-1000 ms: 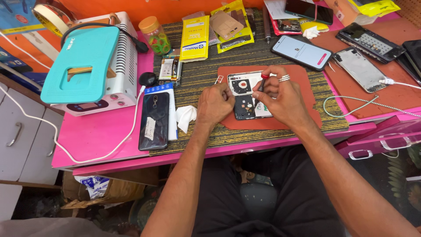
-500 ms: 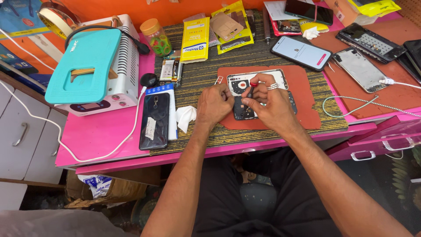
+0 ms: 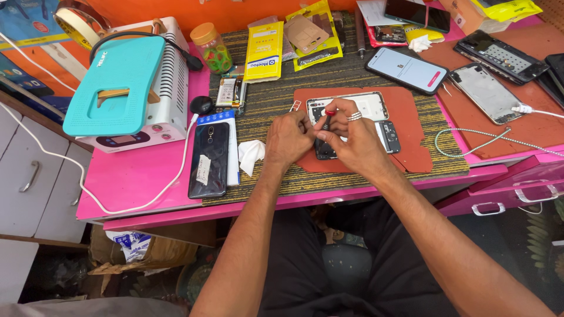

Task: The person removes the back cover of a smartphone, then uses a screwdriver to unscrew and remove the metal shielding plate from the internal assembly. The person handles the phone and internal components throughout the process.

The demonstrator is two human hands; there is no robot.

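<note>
An opened phone (image 3: 370,111) with its back removed lies on a red-brown mat (image 3: 414,126) at the middle of the pink bench. My right hand (image 3: 352,141), a ring on one finger, grips a small red-capped screwdriver (image 3: 326,120) upright over the phone's left part. My left hand (image 3: 288,138) rests beside it, fingertips touching the tool's shaft and the phone's edge. The hands hide the phone's lower left corner.
A black phone (image 3: 210,158) and crumpled white tissue (image 3: 251,155) lie left of my hands. A teal-topped white machine (image 3: 126,88) stands far left. Yellow packets (image 3: 264,50), a jar (image 3: 211,47), a lit phone (image 3: 405,69), a bare phone frame (image 3: 484,93) and a cable (image 3: 470,141) surround the mat.
Both hands have drawn together over the phone's left side. The screwdriver now stands upright between my fingers. The view has shifted slightly.
</note>
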